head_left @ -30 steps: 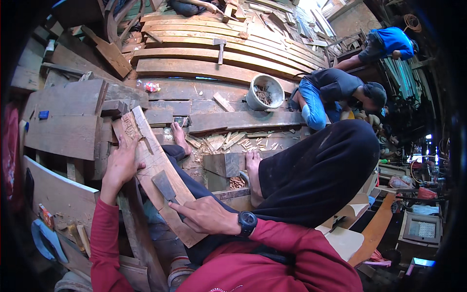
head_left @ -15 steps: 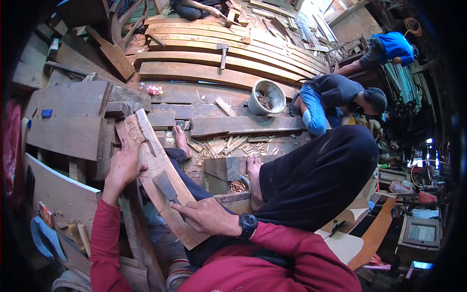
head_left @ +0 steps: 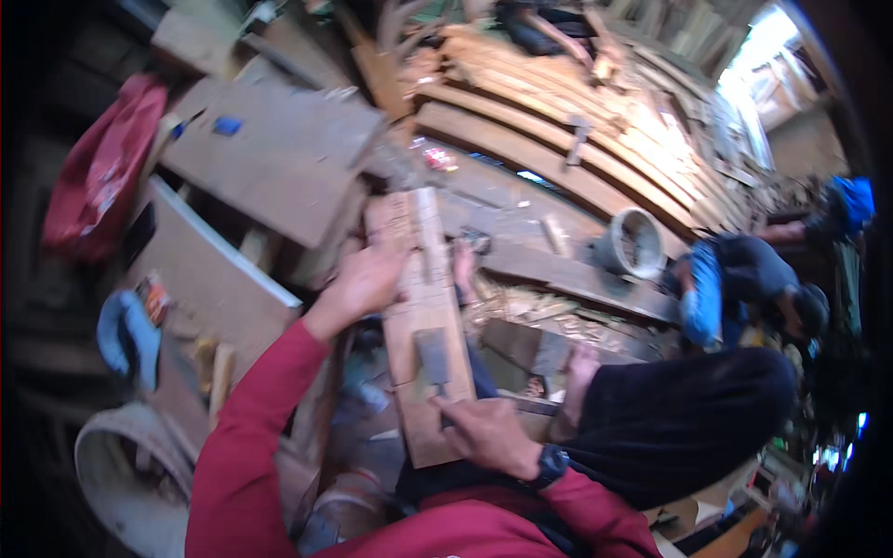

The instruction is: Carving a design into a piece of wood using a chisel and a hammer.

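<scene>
A pale wooden board [head_left: 423, 279] lies lengthwise in front of me, its near end by my lap. Carved recesses show near its far end, and a long narrow slot is cut beside them. My left hand [head_left: 365, 281] grips the board's left side, with the fingers over its top near the carved part. In my right hand [head_left: 491, 437] is a chisel; its wide, flat metal blade [head_left: 432, 353] rests on or just over the board, pointing away from me. The fingers are closed round the chisel's handle, which they mostly hide. Motion blur softens everything.
Long planks [head_left: 521, 139] with a hammer [head_left: 579, 139] on them lie beyond. A bucket [head_left: 633, 244] stands right of the board, near a crouching co-worker [head_left: 744, 279]. Wood chips [head_left: 530, 312] litter the floor by my feet. A white tub [head_left: 130, 479] is at lower left.
My view has swung to the left, so the whole scene sits farther right and looks rotated. Both hands keep their holds, and the chisel stays over the near part of the board.
</scene>
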`<state>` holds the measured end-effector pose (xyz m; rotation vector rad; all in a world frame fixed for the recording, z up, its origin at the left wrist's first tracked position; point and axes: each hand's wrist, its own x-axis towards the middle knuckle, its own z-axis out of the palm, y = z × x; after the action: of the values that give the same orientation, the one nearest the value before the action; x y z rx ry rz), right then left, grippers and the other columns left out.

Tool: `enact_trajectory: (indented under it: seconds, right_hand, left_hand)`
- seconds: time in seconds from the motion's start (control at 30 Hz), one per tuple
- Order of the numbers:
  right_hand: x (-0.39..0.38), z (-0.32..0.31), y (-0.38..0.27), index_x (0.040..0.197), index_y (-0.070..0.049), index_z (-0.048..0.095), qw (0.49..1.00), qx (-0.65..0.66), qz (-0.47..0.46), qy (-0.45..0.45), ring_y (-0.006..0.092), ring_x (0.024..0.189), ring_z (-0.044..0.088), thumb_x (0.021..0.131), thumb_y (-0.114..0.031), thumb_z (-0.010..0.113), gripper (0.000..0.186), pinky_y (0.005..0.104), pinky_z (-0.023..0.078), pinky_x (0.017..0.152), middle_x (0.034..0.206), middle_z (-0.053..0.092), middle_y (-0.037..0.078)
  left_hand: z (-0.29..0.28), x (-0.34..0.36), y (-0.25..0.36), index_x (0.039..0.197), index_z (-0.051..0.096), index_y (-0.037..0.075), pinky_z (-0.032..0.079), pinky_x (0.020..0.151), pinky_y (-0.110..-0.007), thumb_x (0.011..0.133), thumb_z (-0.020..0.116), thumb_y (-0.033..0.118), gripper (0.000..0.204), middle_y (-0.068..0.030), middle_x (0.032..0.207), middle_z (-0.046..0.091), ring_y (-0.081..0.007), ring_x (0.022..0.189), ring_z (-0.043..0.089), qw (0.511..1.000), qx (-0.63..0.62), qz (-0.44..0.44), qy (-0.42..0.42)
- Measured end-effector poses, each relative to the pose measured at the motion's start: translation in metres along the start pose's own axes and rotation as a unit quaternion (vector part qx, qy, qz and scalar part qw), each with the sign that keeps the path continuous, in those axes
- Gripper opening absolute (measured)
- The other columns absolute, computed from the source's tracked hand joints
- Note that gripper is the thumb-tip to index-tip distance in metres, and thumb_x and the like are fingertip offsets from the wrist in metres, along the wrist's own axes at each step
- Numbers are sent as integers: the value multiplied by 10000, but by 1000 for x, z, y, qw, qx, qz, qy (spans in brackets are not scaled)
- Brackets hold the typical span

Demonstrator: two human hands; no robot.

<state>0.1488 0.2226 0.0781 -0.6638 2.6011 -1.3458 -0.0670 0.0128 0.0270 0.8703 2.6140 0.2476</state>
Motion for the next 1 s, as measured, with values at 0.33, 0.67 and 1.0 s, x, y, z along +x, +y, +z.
enact_trajectory:
  seconds: [0.33, 0.67, 1.0]
  right_hand:
    - [16, -11, -3, 1262, -61, 624, 997, -56, 24, -40, 270, 606, 607, 726, -70, 669, 538, 399, 474, 553, 698, 583, 84]
    - [7, -6, 0, 1295, -96, 624, 995, -80, 58, -29, 262, 560, 578, 730, -62, 678, 569, 382, 460, 528, 701, 572, 89]
    - [14, -11, 3, 1247, -86, 649, 994, -67, 80, -21, 282, 552, 574, 726, -21, 659, 525, 403, 458, 527, 692, 544, 104]
  left_hand:
    - [-5, -2, 4, 1522, 295, 79, 567, 825, -449, 749, 812, 376, 977, -482, 1391, 321, -470, 1006, 662, 997, 33, -55, -40]
    - [-5, -3, 5, 1517, 316, 63, 570, 816, -447, 721, 817, 203, 951, -521, 1384, 271, -489, 1011, 654, 999, 0, -36, -39]
    - [5, 2, 4, 1511, 325, 35, 584, 752, -441, 777, 592, 33, 781, -534, 1358, 294, -506, 1059, 632, 998, 60, 3, 18]
